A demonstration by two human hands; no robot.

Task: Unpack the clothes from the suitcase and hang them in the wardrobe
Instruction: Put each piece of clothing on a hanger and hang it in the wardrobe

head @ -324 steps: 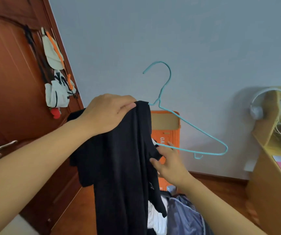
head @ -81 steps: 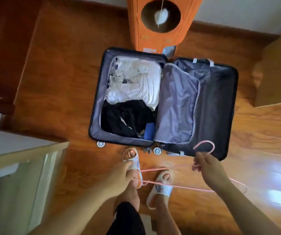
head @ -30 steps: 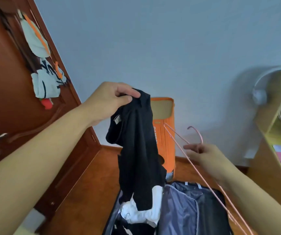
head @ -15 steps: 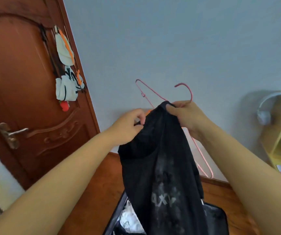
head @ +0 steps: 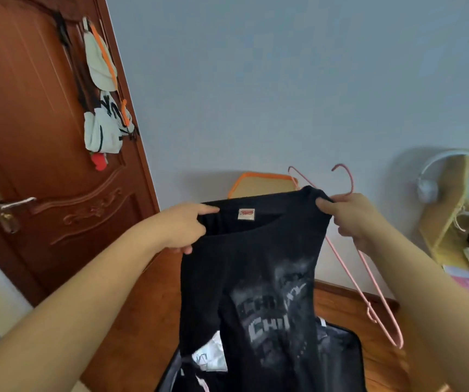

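A black T-shirt (head: 258,278) with a faded grey print hangs in front of me, its collar stretched wide and a small label showing inside. My left hand (head: 179,227) grips the collar's left side. My right hand (head: 352,216) pinches the collar's right side and also holds a pink wire hanger (head: 349,267), which slants down behind the shirt with its hook above my fingers. Below the shirt lies the open dark suitcase (head: 338,343) with a white garment (head: 210,355) inside, mostly hidden by the shirt.
A brown wooden door (head: 29,154) with a metal handle stands at the left, caps and bags (head: 103,108) hanging on it. An orange box (head: 258,185) stands against the wall behind the shirt. A yellow desk shelf (head: 453,205) with white headphones is at the right.
My hands have drawn apart and lowered, stretching the shirt's collar wide so the inner label shows. The hanger stays in my right hand.
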